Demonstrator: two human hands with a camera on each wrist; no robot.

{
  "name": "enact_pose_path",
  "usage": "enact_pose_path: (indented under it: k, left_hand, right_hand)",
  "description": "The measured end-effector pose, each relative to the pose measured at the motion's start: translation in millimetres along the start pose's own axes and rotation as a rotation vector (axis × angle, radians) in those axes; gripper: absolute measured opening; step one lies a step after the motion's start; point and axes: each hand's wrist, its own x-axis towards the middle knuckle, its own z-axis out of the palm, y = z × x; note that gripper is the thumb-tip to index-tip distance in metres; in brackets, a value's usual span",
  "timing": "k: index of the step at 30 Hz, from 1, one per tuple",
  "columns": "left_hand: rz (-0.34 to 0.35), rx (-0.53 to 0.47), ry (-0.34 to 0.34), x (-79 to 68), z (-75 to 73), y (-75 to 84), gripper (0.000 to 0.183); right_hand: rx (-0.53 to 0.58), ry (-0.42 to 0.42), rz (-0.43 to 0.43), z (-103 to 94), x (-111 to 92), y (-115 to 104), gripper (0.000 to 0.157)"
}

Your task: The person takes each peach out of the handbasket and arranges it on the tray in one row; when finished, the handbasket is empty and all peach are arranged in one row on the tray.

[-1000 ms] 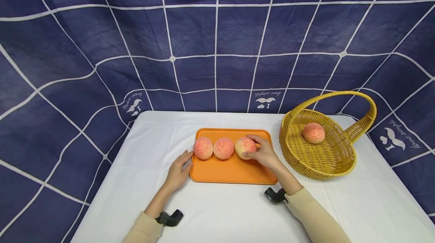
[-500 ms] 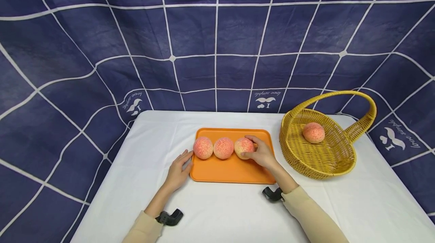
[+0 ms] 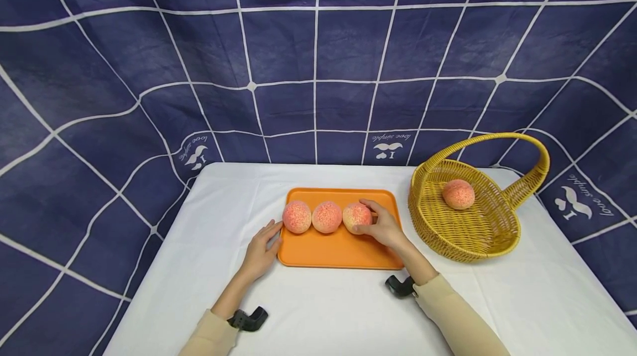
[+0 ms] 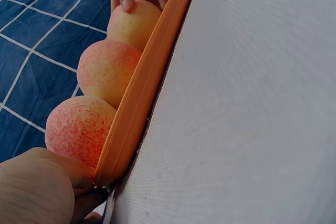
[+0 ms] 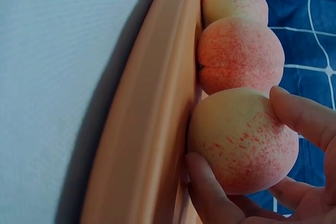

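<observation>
Three peaches sit side by side in a row on an orange tray (image 3: pixel 343 254). My right hand (image 3: pixel 385 229) grips the rightmost peach (image 3: pixel 355 216); the right wrist view shows thumb and fingers around this peach (image 5: pixel 244 140). Beside it in the row are the middle peach (image 3: pixel 327 217) and the left peach (image 3: pixel 297 216). At the tray's left edge lies my left hand (image 3: pixel 261 249), its fingers extended and fingertips right by the left peach. In the left wrist view, the left hand (image 4: pixel 37 187) overlaps the tray's corner, which partly hides the fingers.
A yellow woven basket (image 3: pixel 423 223) with a tall handle stands right of the tray, holding one peach (image 3: pixel 458 194). White cloth (image 3: pixel 318 312) covers the table. A blue curtain (image 3: pixel 348 107) with white grid lines hangs behind it.
My right hand, with the rightmost peach, has shifted slightly left, bringing that peach against the middle one. The left hand stays in place.
</observation>
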Motion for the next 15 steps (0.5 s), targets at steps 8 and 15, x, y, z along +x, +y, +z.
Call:
enact_pose_path:
  k: [8,15]
  left_hand:
    - [0.004,0.002,0.000,0.1,1.4,-0.3,0.044]
    - [0.003,0.019,-0.001,0.8,1.0,-2.3,0.044]
  right_hand:
    - [0.038,-0.015,0.025,-7.9,-4,-1,0.083]
    - [0.058,-0.032,-0.006,-26.3,-17,-2,0.077]
